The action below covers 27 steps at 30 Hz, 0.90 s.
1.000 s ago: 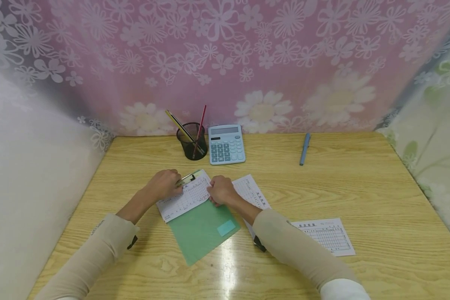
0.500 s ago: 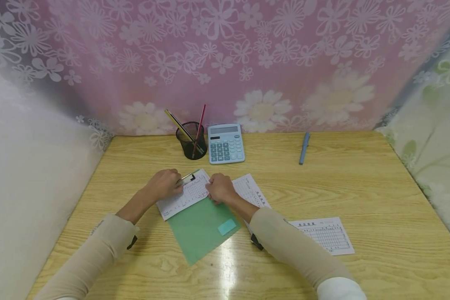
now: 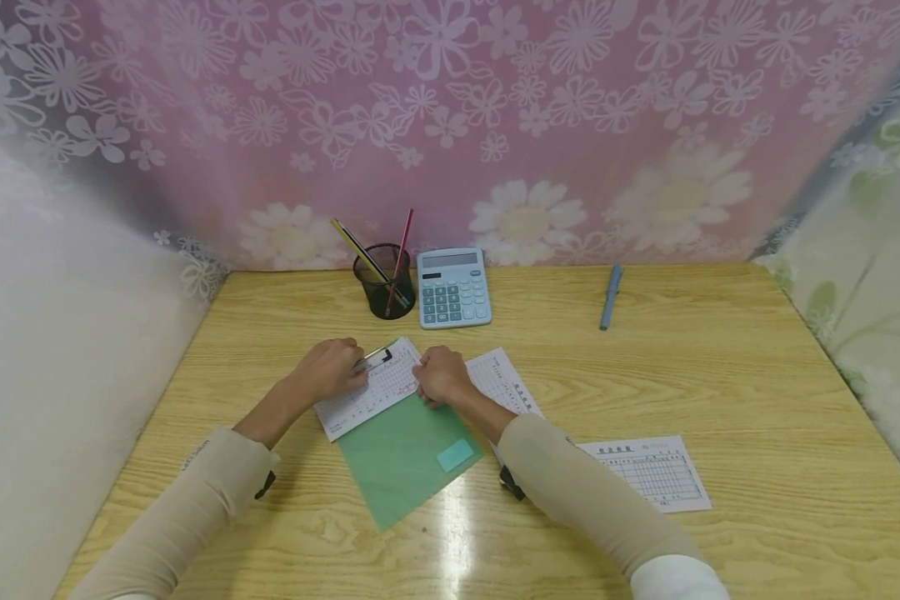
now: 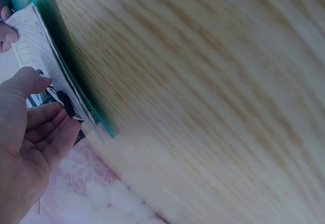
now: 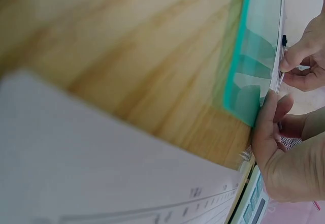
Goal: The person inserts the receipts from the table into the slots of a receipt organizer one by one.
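Note:
In the head view a green clip folder (image 3: 405,467) lies tilted on the table, a light blue label (image 3: 454,455) near its lower right corner. White printed forms (image 3: 375,393) cover its upper part. My left hand (image 3: 330,369) grips the metal lever clip (image 3: 375,358) at the folder's top; the left wrist view shows thumb and fingers closed around its black part (image 4: 65,103). My right hand (image 3: 442,375) pinches the forms at their right edge, its fingers curled. Seen from the right wrist, the green folder (image 5: 249,82) stands slightly off the wood along its near edge.
Another form (image 3: 504,383) lies partly under my right forearm, and one more (image 3: 656,473) further right. Along the back stand a black mesh pencil cup (image 3: 385,292) with pencils and a light blue calculator (image 3: 453,287). A blue pen (image 3: 610,297) lies at the back right.
The forms sit slightly further up under the clip, and their edge by my right hand lies flatter. Both hands stay almost in place.

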Motion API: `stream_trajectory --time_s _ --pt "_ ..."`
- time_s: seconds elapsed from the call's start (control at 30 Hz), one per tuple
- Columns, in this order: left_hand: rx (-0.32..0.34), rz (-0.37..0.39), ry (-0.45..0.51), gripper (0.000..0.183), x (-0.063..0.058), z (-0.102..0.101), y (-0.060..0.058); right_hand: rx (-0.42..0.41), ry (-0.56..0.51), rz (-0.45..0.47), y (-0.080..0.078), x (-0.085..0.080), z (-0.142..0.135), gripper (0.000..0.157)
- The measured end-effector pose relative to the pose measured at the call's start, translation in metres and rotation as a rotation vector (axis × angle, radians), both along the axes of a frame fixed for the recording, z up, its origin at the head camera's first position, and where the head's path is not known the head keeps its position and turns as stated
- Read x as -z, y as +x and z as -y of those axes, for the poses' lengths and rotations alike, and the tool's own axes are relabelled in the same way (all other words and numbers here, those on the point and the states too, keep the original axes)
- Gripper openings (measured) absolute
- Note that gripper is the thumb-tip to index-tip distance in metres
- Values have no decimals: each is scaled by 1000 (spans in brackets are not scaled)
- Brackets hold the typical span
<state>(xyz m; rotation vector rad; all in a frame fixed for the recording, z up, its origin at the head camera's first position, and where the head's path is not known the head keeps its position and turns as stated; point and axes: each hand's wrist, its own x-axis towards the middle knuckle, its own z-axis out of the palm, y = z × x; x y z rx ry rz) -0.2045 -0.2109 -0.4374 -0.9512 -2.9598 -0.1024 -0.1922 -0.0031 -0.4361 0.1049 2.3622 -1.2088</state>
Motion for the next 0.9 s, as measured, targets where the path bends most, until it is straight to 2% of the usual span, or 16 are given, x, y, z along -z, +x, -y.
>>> stream_trajectory --time_s 0.27,0.47,0.57,0.7,0.77,0.9 --pt "-16 4 -7 22 -2 -1 2 -15 -7 -25 1 -1 0 16" --pt "-70 73 -15 18 -2 0 -1 -33 37 -35 -2 -1 -1 15" --pt "-90 103 -11 19 -3 -1 -1 -76 88 -81 -2 -2 -4 28" --pt "-104 130 -14 19 -4 0 -1 -166 185 -197 -2 -6 -13 43" --pt "-111 142 -18 20 -4 -1 -1 -189 204 -248 -1 -10 -20 38" --pt "-121 172 -12 20 -6 -1 0 -202 203 -284 5 -18 -40 21"
